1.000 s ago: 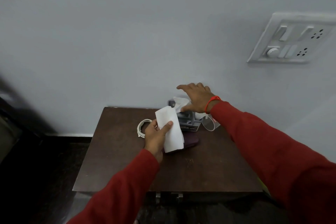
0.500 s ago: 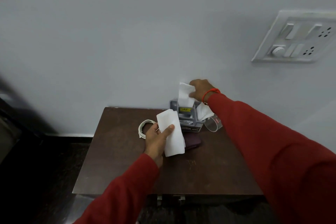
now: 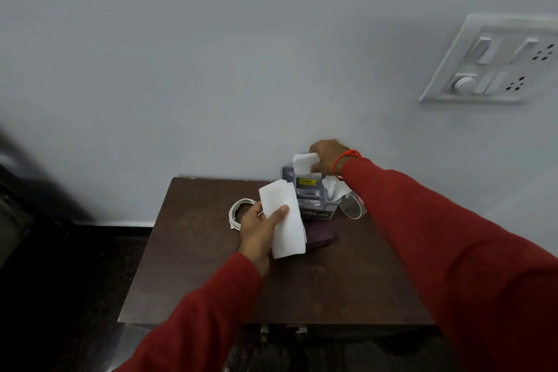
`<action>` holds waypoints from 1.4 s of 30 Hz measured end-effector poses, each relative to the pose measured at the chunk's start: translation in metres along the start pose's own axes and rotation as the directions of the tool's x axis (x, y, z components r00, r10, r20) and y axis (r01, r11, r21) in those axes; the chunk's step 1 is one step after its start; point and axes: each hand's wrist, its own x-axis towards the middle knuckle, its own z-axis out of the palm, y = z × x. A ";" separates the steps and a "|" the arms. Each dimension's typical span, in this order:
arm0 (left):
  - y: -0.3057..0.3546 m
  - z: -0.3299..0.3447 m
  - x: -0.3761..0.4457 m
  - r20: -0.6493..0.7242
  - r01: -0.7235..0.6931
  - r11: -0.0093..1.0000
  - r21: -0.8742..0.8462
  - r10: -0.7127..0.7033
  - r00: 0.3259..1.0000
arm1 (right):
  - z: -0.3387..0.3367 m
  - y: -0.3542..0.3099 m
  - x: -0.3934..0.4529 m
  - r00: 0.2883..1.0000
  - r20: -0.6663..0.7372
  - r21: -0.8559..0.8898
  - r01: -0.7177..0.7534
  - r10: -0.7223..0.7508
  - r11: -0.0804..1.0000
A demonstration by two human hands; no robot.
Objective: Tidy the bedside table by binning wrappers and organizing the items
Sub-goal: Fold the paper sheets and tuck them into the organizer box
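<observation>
On the dark brown bedside table point(image 3: 347, 287), my left hand point(image 3: 259, 229) holds a folded white paper wrapper point(image 3: 285, 223) upright above the table's middle. At the back edge, my right hand point(image 3: 327, 155) grips a second white wrapper point(image 3: 303, 161) above a grey box point(image 3: 308, 198) with a yellow label. More crumpled white paper point(image 3: 335, 189) sticks out of the box's right side. A maroon wallet point(image 3: 320, 238) lies flat, partly hidden behind the held wrapper.
A coiled white cable point(image 3: 237, 210) lies left of my left hand. A clear round lid point(image 3: 353, 207) leans at the box's right. A switch and socket panel point(image 3: 495, 65) is on the wall at upper right. Dark floor surrounds the table.
My right hand closed on the white wrapper at the grey box and lifted it, then brought it slightly lower. My left hand stayed put with its wrapper.
</observation>
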 end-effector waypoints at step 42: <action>0.025 0.007 0.009 -0.161 -0.174 0.960 0.220 0.211 0.964 | -0.043 -0.033 -0.039 0.938 -0.072 0.300 0.345 -0.339 0.889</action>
